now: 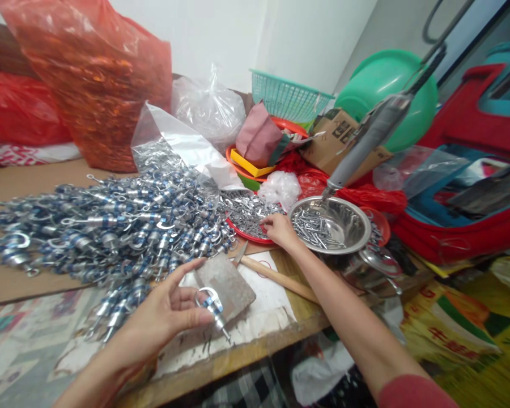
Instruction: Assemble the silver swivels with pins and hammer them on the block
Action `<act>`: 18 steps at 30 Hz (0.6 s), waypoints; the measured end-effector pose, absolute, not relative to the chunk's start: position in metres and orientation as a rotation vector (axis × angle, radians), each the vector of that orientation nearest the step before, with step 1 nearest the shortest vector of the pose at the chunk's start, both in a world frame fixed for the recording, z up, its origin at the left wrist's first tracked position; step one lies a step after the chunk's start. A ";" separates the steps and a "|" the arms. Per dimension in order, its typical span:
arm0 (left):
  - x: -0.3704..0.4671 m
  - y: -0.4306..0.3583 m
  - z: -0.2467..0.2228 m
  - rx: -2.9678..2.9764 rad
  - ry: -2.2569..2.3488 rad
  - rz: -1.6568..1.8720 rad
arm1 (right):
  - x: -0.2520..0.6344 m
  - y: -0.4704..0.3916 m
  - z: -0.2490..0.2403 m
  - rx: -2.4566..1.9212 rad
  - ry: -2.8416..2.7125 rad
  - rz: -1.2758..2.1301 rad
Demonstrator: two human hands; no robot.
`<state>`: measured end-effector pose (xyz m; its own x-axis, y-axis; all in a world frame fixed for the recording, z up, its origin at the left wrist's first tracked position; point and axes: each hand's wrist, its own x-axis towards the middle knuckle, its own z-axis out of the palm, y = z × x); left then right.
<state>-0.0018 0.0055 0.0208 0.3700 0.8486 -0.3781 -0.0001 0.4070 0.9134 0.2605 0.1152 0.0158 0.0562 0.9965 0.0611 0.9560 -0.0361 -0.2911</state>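
My left hand [170,303] is closed round a small metal hook fitting [216,306] with a blue band and a thin pin, held between thumb and fingers. Just behind it lies a grey metal block [227,283] on paper. My right hand [281,231] reaches to the red tray [251,236] of small metal pieces [246,212]. Its fingertips are pinched at the near right of those pieces; what they hold, if anything, is too small to make out. To the left spreads a large heap of similar hook fittings [123,221].
Right of the tray stands a steel bowl [362,241] with metal pins. A grey power screwdriver [372,133] hangs tip-down over it. A wooden handle [280,277] lies under my right forearm. Bags, a green basket [289,96] and a green basin [412,85] stand behind.
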 end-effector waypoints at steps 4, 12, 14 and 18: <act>-0.001 0.003 0.022 0.984 1.043 0.697 | 0.236 0.071 0.023 -1.831 -1.961 0.282; -0.002 0.001 0.023 0.956 0.976 0.693 | 0.186 -0.007 0.042 -1.161 -2.297 0.503; -0.002 0.002 0.024 0.969 0.968 0.674 | 0.184 -0.005 0.044 -1.191 -2.310 0.614; -0.003 0.002 0.022 0.967 0.942 0.674 | 0.175 0.005 0.037 -1.307 -2.164 0.871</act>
<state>-0.0027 0.0020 0.0223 0.4474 0.8211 -0.3543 -0.0707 0.4274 0.9013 0.1754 0.0054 0.0374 -0.4404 0.8955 0.0636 0.6019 0.3471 -0.7192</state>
